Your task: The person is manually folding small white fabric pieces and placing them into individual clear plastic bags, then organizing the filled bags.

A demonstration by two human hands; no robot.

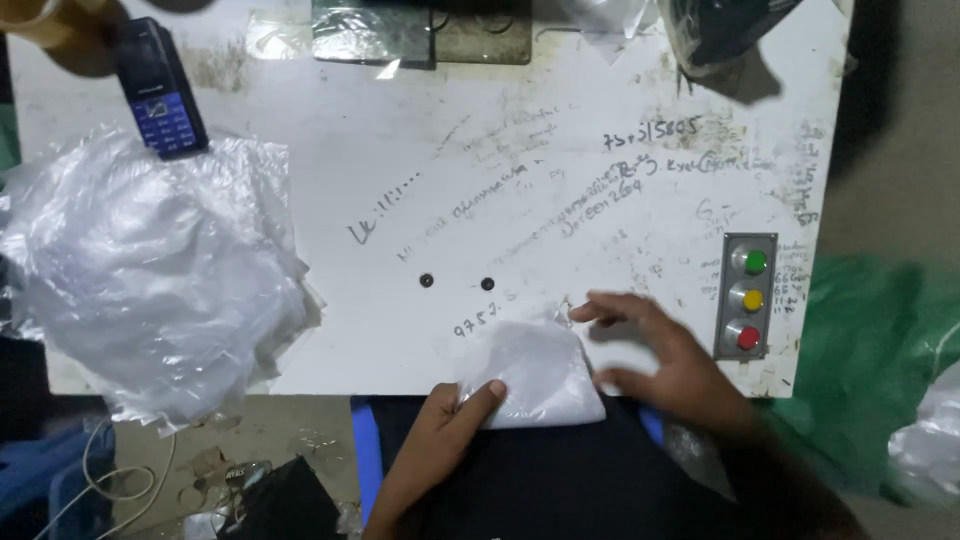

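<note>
White packet (535,372) pinched by left hand (445,425); right hand (665,355) blurred.

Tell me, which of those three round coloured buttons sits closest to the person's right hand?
The red button, lowest on the grey panel, beside the right hand. The yellow button and green button sit higher, farther away.

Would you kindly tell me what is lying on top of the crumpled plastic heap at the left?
A blue-keyed mobile phone rests on the upper edge of the plastic heap. Whatever lies beneath the heap is covered.
</note>
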